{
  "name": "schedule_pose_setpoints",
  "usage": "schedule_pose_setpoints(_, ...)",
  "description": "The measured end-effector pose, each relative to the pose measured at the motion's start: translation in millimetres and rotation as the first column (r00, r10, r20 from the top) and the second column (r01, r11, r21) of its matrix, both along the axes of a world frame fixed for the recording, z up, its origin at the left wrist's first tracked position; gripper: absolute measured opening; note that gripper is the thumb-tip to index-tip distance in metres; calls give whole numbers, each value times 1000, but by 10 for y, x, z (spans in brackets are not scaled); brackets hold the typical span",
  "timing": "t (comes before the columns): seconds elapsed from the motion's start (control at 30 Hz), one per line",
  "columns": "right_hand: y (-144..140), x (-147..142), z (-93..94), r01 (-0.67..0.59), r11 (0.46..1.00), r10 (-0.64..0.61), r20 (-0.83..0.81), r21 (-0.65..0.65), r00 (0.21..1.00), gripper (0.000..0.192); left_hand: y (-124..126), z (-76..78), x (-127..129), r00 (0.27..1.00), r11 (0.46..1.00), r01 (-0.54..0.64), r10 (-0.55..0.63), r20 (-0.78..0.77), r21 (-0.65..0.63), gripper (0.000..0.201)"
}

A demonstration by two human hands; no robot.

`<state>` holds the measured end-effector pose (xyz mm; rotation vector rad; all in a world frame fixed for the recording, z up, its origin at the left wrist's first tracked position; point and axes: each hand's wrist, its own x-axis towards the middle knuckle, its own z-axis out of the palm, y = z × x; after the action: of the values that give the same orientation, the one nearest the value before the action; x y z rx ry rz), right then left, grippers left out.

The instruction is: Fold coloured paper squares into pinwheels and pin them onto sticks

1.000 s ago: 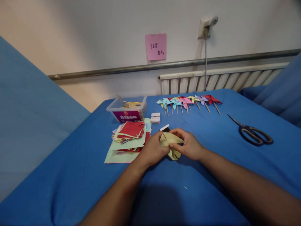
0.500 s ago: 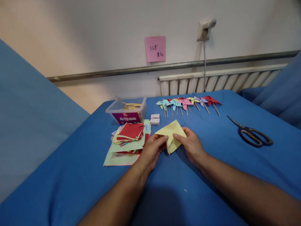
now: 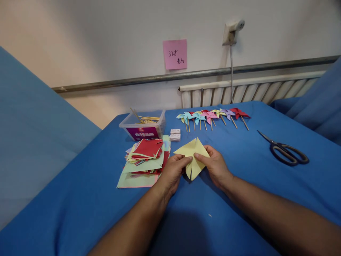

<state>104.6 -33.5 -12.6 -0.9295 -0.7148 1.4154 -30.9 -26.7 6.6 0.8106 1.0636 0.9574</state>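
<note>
Head view. Yellow paper square point(image 3: 192, 153), cut along its diagonals, is held just below the centre of the frame, slightly above the blue cloth-covered table point(image 3: 239, 185). The left hand point(image 3: 173, 171) is closed on the paper's left flap, thumb and fingers pinched together at its middle; the right hand point(image 3: 215, 165) is clamped on the right flap in the same way, and the thumbs nearly meet at the paper's centre. A stack of coloured paper squares point(image 3: 145, 158), red uppermost, is seen just left of the left hand. Behind the stack, a clear plastic box point(image 3: 143, 125) of wooden sticks is placed, with two small white boxes point(image 3: 175, 134) beside it to the right. A row of finished paper pinwheels point(image 3: 211, 115) on sticks is laid out above the centre, near the table's far edge. Scissors point(image 3: 286, 151) lie at the right of the frame, well apart from the hands. A pink note point(image 3: 175, 54) is stuck to the wall at upper centre, and a radiator point(image 3: 250, 90) is seen at upper right.
</note>
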Motion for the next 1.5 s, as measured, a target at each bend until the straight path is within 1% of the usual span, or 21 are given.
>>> schedule_pose_setpoints(0.13,-8,3,11,-19,1000,19,23,2,1000,42,-1,-6,2,999,999,39,-39,-2,9,20)
schedule_pose_setpoints(0.27,-11,11,8,-25,1000,25,34,11,999,42,-4,3,4,999,999,45,-45,2,12,21)
schedule_pose_setpoints(0.43,-15,14,24,-25,999,25,10,22,1000,42,-8,18,4,999,999,33,-33,7,5,21)
schedule_pose_setpoints(0.53,-22,16,40,-26,1000,26,2,15,1000,43,1,5,0,999,1000,26,-26,-19,7,23)
schedule_pose_setpoints(0.67,-15,30,7,-46,999,46,2,22,999,36,14,-14,-4,999,1000,-4,5,-36,27,23)
schedule_pose_setpoints(0.77,13,50,-54,5,999,-7,45,49,999,31,24,-1,-14,999,998,-39,40,-13,44,21)
schedule_pose_setpoints(0.83,27,68,-81,65,992,-78,117,107,990,29,33,27,-27,997,996,-82,81,9,44,20)
schedule_pose_setpoints(0.9,22,89,-76,104,970,-156,232,220,960,29,45,68,-46,991,992,-126,124,50,33,20)
schedule_pose_setpoints(0.97,-8,112,-38,100,918,-256,381,384,888,39,56,111,-67,982,987,-160,157,101,27,21)
schedule_pose_setpoints(1.03,-62,129,18,31,836,-372,524,548,766,46,64,146,-88,974,983,-181,175,142,30,21)
schedule_pose_setpoints(1.1,-126,132,71,-78,763,-450,615,641,647,48,67,167,-100,969,980,-193,184,165,38,19)
schedule_pose_setpoints(1.17,-182,123,106,-174,724,-472,663,668,581,49,66,175,-103,965,979,-197,185,184,48,19)
schedule_pose_setpoints(1.27,-223,103,120,-247,701,-481,699,669,530,46,58,174,-93,964,980,-187,172,201,61,21)
schedule_pose_setpoints(1.5,-171,110,88,-255,693,-503,705,675,499,35,58,145,-70,967,979,-196,183,176,56,25)
